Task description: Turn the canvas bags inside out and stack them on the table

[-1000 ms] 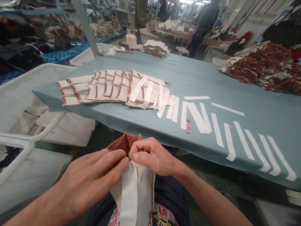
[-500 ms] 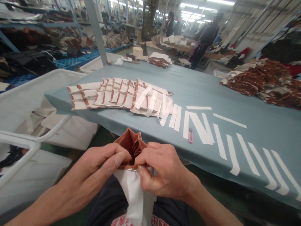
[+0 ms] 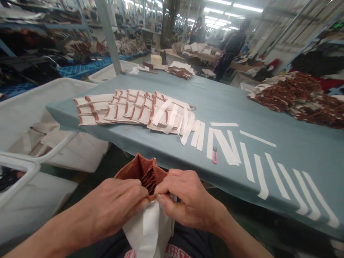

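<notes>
A fabric pouch (image 3: 145, 225), white outside with a brown lining, is held upright in front of my lap, its mouth facing up. Dark reddish-brown gathered material (image 3: 149, 179) shows inside the mouth. My left hand (image 3: 120, 199) pinches the near rim, fingers over the edge. Close beside it, my right hand (image 3: 185, 199) grips the same rim with thumb outside and fingers curled inward. White strips (image 3: 224, 145) lie on the blue-green table (image 3: 215, 100) beyond my hands, with pink thread snips (image 3: 215, 156) among them.
A fanned row of white pieces with brown edging (image 3: 129, 107) lies at the table's left. Brown and white pieces are heaped (image 3: 292, 95) at the right. White bins (image 3: 59, 96) stand left of the table. A person (image 3: 231, 50) stands at the back.
My left hand has shifted its hold along the rim, its fingers now more over the edge. The pouch mouth sits slightly lower and opens wider to the left. My right hand keeps its grip.
</notes>
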Tool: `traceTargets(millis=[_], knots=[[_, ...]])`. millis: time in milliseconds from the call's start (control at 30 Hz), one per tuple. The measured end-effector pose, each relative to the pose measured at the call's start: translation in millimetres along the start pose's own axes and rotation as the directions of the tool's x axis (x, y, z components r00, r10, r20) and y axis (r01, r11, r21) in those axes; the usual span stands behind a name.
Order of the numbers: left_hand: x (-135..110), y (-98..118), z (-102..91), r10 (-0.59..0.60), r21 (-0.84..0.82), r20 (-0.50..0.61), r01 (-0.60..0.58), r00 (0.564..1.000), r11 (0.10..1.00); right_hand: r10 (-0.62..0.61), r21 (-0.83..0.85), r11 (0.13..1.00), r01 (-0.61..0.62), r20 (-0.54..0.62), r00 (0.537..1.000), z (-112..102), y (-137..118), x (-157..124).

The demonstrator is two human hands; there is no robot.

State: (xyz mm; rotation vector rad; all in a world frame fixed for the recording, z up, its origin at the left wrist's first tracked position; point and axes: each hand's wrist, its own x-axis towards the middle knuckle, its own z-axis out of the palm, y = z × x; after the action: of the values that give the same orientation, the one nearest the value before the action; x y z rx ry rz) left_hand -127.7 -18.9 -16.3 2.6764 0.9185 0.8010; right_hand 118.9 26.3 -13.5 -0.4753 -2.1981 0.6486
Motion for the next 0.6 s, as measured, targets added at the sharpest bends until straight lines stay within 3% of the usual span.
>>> traceTargets(millis=[200,400,467,600], knots=[[13.2,3.8,-21.5,-0.213,-0.299,0.139,0.246,0.967,0.922,-0.084,-0.069,0.994,0.085,0.024,0.996,-3.7,-2.4,5.6],[37.7,18.6,-30.3,-0.331,-0.307,0.27,0.407,0.904,0.861,-0.145,-0.19,0.969,0.159,0.084,0.986,-21.1,-15.2,11.1],[37.4,25.5,-23.8,-0.344,-0.306,0.256,0.413,0.904,0.858,-0.132,-0.19,0.971,0.146,0.085,0.988,-25.6,-19.8,10.4],[24.8,39.1,-9.4,-0.366,-0.301,0.114,0.383,0.924,0.873,-0.06,-0.046,0.997,0.064,0.071,0.996,-29.0,-15.9,3.8]])
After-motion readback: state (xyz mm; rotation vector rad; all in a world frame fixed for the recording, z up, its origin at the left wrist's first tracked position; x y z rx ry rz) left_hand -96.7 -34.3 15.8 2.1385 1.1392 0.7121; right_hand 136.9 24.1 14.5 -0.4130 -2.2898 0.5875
